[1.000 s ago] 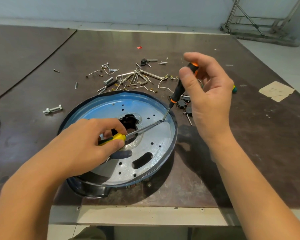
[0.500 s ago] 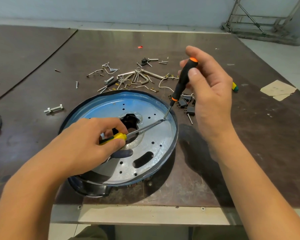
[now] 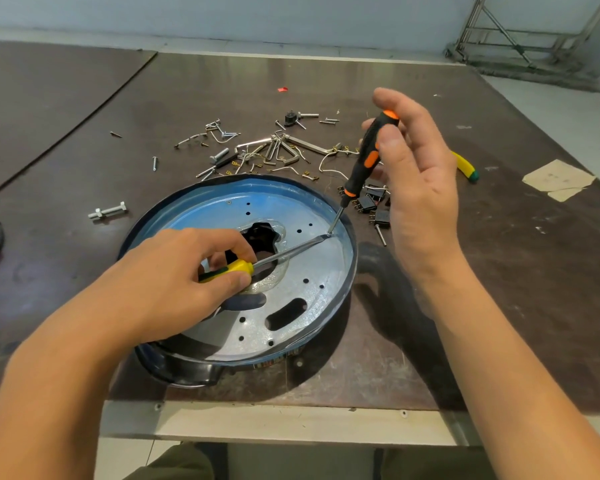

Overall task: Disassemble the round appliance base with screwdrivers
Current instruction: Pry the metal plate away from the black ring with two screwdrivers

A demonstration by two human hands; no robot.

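Right hand [image 3: 420,188] has crept up, fingers [image 3: 390,142] pinching black screwdriver [image 3: 364,161]; left hand [image 3: 174,275] grips yellow screwdriver [image 3: 238,268] on base [image 3: 312,289].

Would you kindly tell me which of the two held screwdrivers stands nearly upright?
The black-and-orange screwdriver, pinched by the right hand, stands steeply; the yellow-handled screwdriver in the left hand lies low across the round base.
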